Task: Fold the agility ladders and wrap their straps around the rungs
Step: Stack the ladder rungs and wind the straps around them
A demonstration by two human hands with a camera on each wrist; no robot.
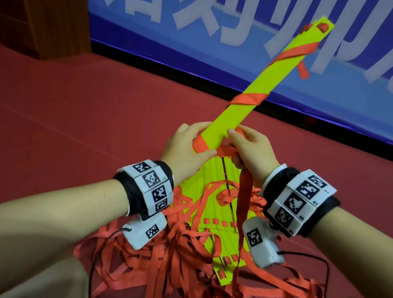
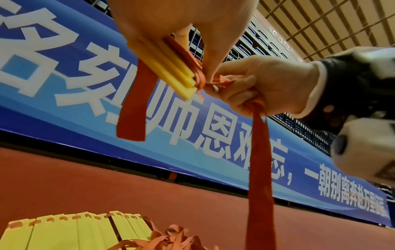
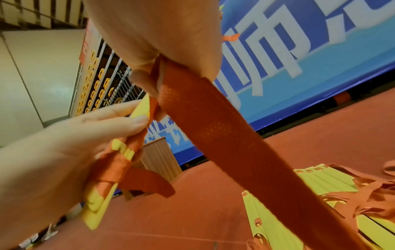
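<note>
Folded rung bundle (image 1: 265, 92), raised over the floor (image 1: 50, 123), near end clamped in left hand (image 1: 187, 147); orange strap (image 1: 243, 196) pinched by right hand (image 1: 250, 149); wrapping under way; next, another taut turn

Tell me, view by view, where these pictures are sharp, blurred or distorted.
Head view: the rung bundle and both hands are fairly sharp, and the banner behind is soft. Left wrist view: wide-angle bending curves the banner, and the right hand's camera housing at the right edge is blurred. Right wrist view: the strap weave is crisp, while the palm on top is out of focus.
</note>
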